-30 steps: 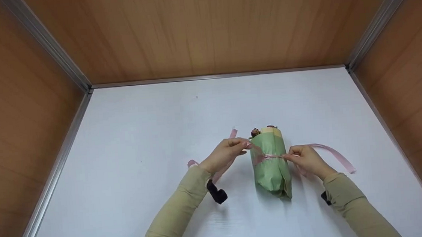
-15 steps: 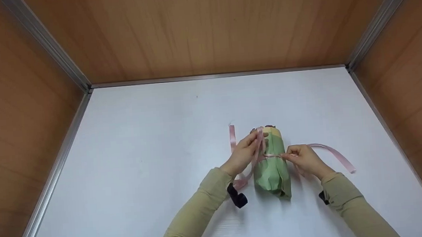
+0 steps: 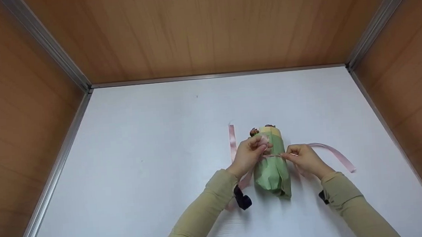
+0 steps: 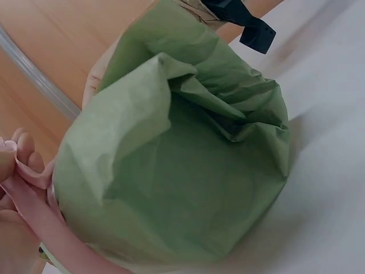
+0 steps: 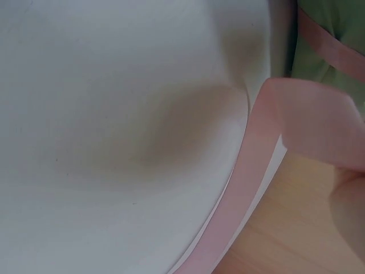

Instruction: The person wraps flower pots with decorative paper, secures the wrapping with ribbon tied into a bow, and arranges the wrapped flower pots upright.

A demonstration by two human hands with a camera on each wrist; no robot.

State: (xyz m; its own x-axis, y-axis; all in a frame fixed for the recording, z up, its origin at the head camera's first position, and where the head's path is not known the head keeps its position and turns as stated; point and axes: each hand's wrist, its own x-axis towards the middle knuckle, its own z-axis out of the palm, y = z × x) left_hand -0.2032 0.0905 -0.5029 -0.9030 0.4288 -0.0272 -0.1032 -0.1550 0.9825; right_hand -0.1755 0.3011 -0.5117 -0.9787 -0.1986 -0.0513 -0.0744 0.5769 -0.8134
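Note:
A bouquet wrapped in green paper (image 3: 272, 177) lies on the white table, its dried flower heads (image 3: 254, 131) showing at the far end beside a yellow inner wrap. Pink ribbon (image 3: 272, 156) runs round its middle. My left hand (image 3: 249, 153) is over the bouquet's left side and pinches a bunched part of the ribbon between thumb and fingers. On the other side, my right hand (image 3: 304, 158) pinches the ribbon close to the paper. In the left wrist view the paper's folded base (image 4: 188, 171) fills the middle, and ribbon (image 4: 45, 222) trails from the left fingers.
One ribbon tail (image 3: 232, 141) lies left of the bouquet. Another tail (image 3: 336, 154) curves out to the right across the table (image 3: 141, 139). Wooden panels (image 3: 211, 28) with metal edging stand behind and at both sides.
The left hand has moved right, from beside the bouquet to over it, bringing its ribbon along. The ribbon loop on the left has shifted rightward. The right hand has stayed nearly still.

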